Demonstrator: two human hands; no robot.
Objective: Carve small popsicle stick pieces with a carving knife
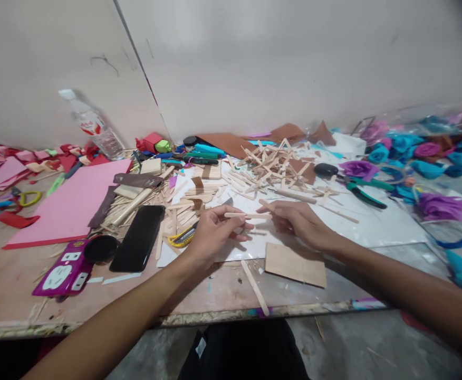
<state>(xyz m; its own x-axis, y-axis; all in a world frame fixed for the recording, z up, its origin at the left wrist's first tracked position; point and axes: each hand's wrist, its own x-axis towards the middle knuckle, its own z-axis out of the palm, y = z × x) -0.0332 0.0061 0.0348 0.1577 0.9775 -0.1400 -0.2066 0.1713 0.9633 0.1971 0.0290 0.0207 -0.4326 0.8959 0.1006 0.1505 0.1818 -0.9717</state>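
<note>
My left hand (221, 228) pinches a wooden craft stick (250, 216) between thumb and fingers, above white paper (353, 232). Facing it, my right hand (298, 220) is closed on a second, slanted craft stick (266, 205), whose end comes close to the first; I cannot tell if they touch. A rectangular brown board (294, 264) lies just below my right hand. Between my arms, one loose craft stick (256, 287) points toward the table's front edge. Beside my left hand rests a yellow utility knife (181, 236), partly hidden by the hand.
A black phone (138, 238), a purple case (63, 269) and pink sheets (73, 200) lie to the left. A heap of joined sticks (276, 163) is behind my hands. Green-handled pliers (367, 192) and paper flowers (440, 206) sit rightward. A plastic bottle (94, 126) leans against the wall.
</note>
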